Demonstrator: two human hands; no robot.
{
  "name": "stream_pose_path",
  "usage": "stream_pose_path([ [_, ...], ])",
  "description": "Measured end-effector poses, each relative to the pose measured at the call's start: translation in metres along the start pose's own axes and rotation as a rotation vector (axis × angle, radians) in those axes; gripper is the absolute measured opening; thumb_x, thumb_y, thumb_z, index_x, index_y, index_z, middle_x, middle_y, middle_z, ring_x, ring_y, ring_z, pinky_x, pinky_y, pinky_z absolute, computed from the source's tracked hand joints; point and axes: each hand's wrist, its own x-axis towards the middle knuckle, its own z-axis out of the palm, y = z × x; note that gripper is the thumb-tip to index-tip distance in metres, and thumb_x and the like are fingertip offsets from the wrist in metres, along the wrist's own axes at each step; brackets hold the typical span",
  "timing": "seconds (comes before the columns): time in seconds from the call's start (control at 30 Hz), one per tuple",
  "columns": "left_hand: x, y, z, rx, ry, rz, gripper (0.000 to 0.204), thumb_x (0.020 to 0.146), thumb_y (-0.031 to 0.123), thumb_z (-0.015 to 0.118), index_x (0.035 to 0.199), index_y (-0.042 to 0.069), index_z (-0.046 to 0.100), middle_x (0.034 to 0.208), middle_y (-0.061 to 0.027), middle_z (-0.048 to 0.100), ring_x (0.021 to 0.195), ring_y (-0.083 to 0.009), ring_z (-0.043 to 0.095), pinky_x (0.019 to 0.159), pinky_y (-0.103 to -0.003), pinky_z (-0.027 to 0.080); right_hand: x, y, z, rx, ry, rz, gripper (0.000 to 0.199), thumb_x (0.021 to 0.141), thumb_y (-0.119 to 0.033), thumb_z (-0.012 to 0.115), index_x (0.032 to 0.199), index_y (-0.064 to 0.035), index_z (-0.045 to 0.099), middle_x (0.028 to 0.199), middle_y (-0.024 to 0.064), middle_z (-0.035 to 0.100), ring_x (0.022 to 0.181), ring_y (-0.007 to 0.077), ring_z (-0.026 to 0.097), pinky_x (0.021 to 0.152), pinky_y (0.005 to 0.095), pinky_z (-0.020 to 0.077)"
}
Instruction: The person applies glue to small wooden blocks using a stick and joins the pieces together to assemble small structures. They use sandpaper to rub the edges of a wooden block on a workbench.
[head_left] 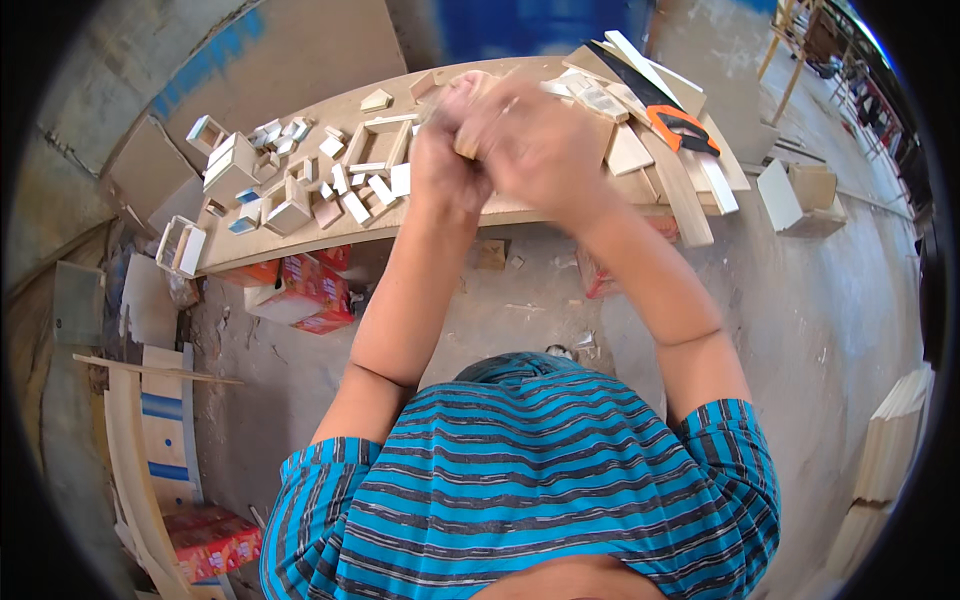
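Observation:
Both my hands are raised together over the middle of the workbench [330,237]. My left hand [447,165] is closed around a small tan wooden piece [467,143], of which only parts show between the fingers. Right up against it is my right hand [545,150], smeared by motion, so its fingers and anything in them cannot be made out. Just left of my hands lie a rectangular wooden frame [357,150] and several small white-faced blocks [356,208]. A small house-shaped block [376,100] lies farther back.
A handsaw [684,130] with an orange and black handle rests on wooden strips [676,190] at the bench's right. Small wooden boxes [288,207] crowd the left end. Red packages [318,295] sit beneath the bench. An open carton [803,200] stands on the floor at right.

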Motion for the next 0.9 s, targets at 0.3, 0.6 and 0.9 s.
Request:
stream_pose_path([
  [0.3, -0.064, 0.080, -0.036, 0.050, -0.259, 0.072, 0.013, 0.094, 0.013, 0.041, 0.099, 0.006, 0.052, 0.082, -0.0040, 0.060, 0.073, -0.0134, 0.062, 0.062, -0.026, 0.054, 0.024, -0.109, 0.029, 0.067, 0.013, 0.066, 0.023, 0.074, -0.004, 0.069, 0.095, -0.0094, 0.072, 0.070, 0.0056, 0.057, 0.064, 0.0208, 0.057, 0.057, 0.0292, 0.0467],
  [0.6, -0.086, 0.135, -0.040, -0.016, -0.704, -0.084, 0.025, 0.092, 0.024, 0.052, 0.099, 0.000, 0.055, 0.085, -0.0101, 0.058, 0.066, -0.0138, 0.055, 0.056, -0.021, 0.046, 0.091, -0.150, -0.007, -0.229, 0.013, -0.059, 0.029, 0.078, -0.010, 0.064, 0.107, -0.0108, 0.069, 0.067, 0.0087, 0.051, 0.064, 0.0209, 0.058, 0.062, 0.0353, 0.0478],
  [0.9, -0.134, 0.145, -0.032, 0.725, -0.554, 0.204, 0.020, 0.077, 0.009, 0.073, 0.092, 0.002, 0.063, 0.077, -0.0010, 0.062, 0.065, -0.0064, 0.053, 0.060, -0.020, 0.041, 0.076, -0.159, -0.010, 0.238, -0.174, 0.392, 0.024, 0.082, -0.025, 0.066, 0.103, -0.0170, 0.071, 0.079, 0.0067, 0.063, 0.069, 0.0177, 0.060, 0.060, 0.0283, 0.0454],
])
